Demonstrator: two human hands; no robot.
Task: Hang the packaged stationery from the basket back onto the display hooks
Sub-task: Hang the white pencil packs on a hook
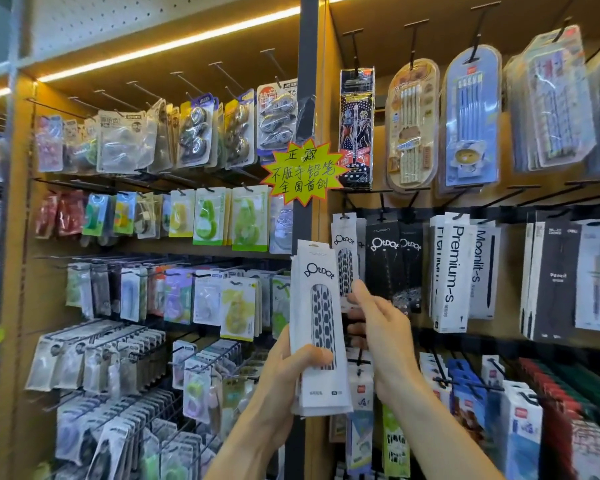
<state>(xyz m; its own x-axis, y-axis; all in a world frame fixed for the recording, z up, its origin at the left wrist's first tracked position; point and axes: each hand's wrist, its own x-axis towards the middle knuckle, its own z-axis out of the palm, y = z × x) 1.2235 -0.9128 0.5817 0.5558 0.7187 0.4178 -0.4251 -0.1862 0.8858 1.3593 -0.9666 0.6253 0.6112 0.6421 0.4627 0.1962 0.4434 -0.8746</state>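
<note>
Several white DotDot packs [321,327] clenched in left hand [284,386], unhung; right hand [381,327] grip loose at matching packs [344,261] hooked mid-frame.

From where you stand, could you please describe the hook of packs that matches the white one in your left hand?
Find the yellow starburst sign on the dark post between the two shelf units. Just right of the post, in the second row down, hang white DotDot packs, behind the right hand. They are white like the held pack, while the DotDot packs right beside them are black.
</note>
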